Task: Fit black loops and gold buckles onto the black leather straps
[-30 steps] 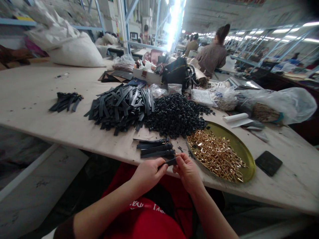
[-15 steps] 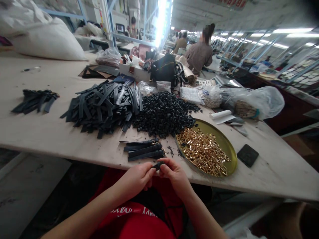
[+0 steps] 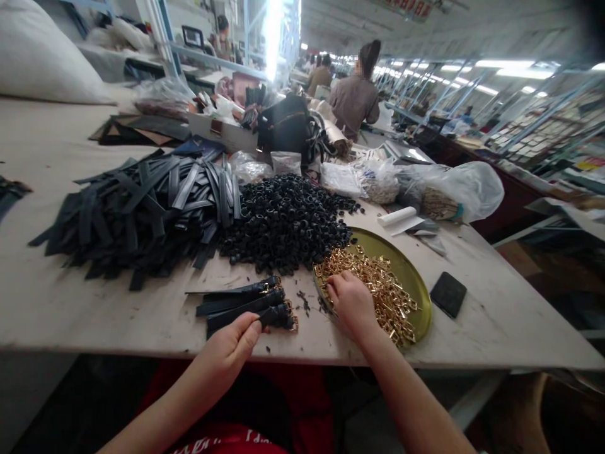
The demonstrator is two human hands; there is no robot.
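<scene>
My left hand (image 3: 236, 340) pinches a dark leather strap (image 3: 273, 313), just in front of the small stack of buckled straps (image 3: 236, 307). At the left side of a round gold tray (image 3: 420, 284), my right hand (image 3: 352, 302) reaches down with fingers bent together among the gold buckles (image 3: 390, 287). Its fingertips are partly hidden, so what they grip cannot be made out. Behind the hands lies a heap of small black loops (image 3: 288, 221). Left of that is a large pile of loose dark straps (image 3: 137, 214).
A black square pad (image 3: 448, 294) lies right of the tray. Plastic bags (image 3: 454, 189), a rolled white sheet (image 3: 397, 216) and a black bag (image 3: 286, 126) line the back of the table (image 3: 510, 315). A person (image 3: 352, 101) stands farther off, facing away.
My hands have parted. The right one has moved right and forward to the buckles in the tray; the left has shifted left with a strap. The view has turned slightly right.
</scene>
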